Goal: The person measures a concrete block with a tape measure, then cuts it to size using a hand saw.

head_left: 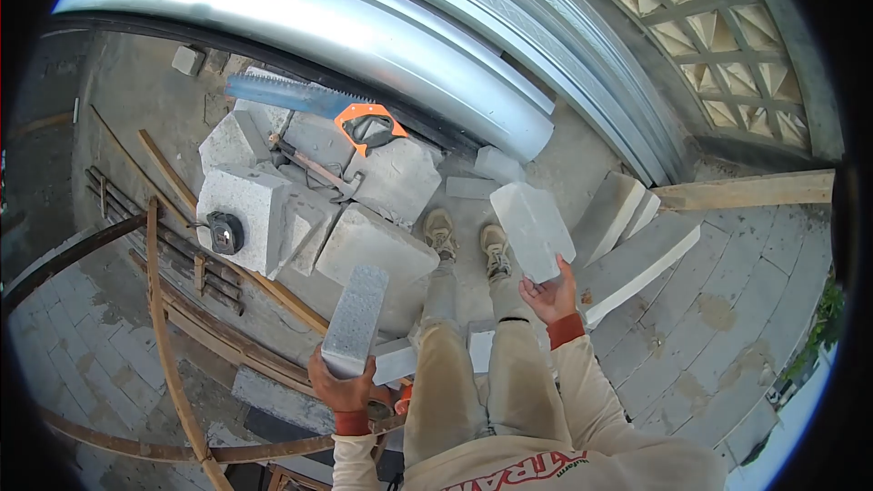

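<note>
My left hand [343, 390] grips the lower end of a narrow grey concrete block [356, 316], thumb on one side and fingers on the other. On the right, my right hand [553, 295] holds the near corner of a wider pale block [533, 227], which is tilted away from me. Some of its fingers are hidden behind that block. Between the two blocks are my shoes [440, 233] on the concrete floor. Just beyond the left-hand block lies a large broken block [375, 253].
Several blocks carry an orange-handled saw [300, 95], a hammer [320, 164] and a tape measure [225, 232]. Long blocks [641, 259] lie at right, by a wooden beam [746, 191]. Wooden strips [173, 345] and rods cross the left. Metal shutter panels [364, 23] stretch across the back.
</note>
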Demonstrator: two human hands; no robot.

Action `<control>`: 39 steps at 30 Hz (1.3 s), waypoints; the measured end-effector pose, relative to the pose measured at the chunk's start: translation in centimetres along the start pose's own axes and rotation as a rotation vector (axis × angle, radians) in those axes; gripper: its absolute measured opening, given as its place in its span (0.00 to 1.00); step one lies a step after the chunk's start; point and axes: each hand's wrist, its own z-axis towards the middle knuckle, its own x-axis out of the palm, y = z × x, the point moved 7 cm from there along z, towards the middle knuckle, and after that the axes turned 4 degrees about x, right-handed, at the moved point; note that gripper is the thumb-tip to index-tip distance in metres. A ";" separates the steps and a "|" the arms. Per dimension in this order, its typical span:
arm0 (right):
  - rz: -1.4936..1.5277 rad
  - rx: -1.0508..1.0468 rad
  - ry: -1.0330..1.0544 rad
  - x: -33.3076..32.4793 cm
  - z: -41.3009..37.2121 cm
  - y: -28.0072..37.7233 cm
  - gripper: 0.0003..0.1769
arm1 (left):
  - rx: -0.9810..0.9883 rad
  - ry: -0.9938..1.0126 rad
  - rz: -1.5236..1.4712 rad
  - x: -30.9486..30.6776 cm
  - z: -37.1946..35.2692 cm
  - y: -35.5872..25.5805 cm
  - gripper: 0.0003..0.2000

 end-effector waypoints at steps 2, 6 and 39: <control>0.053 -0.060 -0.134 -4.1 2.7 4.1 0.53 | 0.060 0.000 0.041 1.0 1.1 -1.0 0.42; 0.012 -0.102 -0.306 -9.2 10.7 12.4 0.61 | 0.132 0.036 0.082 3.3 3.7 -2.8 0.43; -2.276 -2.006 0.455 43.0 13.4 -13.5 0.22 | 0.201 0.193 0.058 6.7 7.8 1.1 0.43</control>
